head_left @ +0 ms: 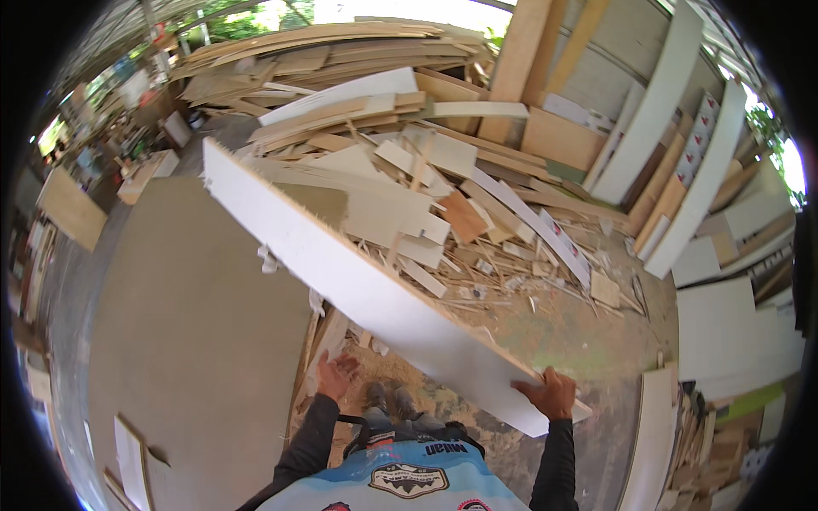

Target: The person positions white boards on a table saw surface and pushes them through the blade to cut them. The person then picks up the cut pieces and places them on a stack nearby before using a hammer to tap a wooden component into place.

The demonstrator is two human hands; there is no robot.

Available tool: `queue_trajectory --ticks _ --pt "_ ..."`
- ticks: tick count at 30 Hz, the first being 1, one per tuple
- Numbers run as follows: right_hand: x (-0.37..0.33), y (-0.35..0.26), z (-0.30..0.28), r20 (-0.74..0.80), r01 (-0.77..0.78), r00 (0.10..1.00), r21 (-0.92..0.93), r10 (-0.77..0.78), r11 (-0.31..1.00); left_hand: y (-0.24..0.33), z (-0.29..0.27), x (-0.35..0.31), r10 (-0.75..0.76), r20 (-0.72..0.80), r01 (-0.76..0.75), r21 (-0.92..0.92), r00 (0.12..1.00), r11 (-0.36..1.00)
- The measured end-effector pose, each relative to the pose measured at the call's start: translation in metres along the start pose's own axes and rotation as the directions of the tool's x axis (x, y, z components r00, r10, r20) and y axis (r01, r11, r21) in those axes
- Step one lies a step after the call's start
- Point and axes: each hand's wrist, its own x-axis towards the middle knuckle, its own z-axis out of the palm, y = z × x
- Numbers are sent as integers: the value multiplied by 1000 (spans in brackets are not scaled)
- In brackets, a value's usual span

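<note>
A long white-faced board [358,289] with a raw wood edge slants across the view, from the far left down to the near right. My right hand [552,393] grips it close to its near end, fingers over the top edge and thumb on the white face. My left hand [337,375] is off the board, palm turned up and fingers apart, beside the edge of a broad brown panel surface [187,324]. Nothing lies in that palm. Part of the scrap heap behind is hidden by the board.
Ahead lies a heap of wood offcuts [460,213], with long planks stacked [341,60] behind it. Tall boards [648,111] lean at the far right. White panels [733,332] stand at the right. Sawdust and chips cover the floor [588,341] around my feet.
</note>
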Motion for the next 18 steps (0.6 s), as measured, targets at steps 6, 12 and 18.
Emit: queue_trajectory --ticks 6,12,18 --pt "-118 40 -25 -65 -107 992 -2 107 994 62 -52 164 381 350 -370 -102 856 923" --pt "-195 58 -51 -220 -348 917 -33 333 937 -2 30 121 396 107 -397 -14 912 918" --pt "-233 135 -49 -210 -509 830 95 517 855 -64 81 135 315 265 -342 59 911 938"
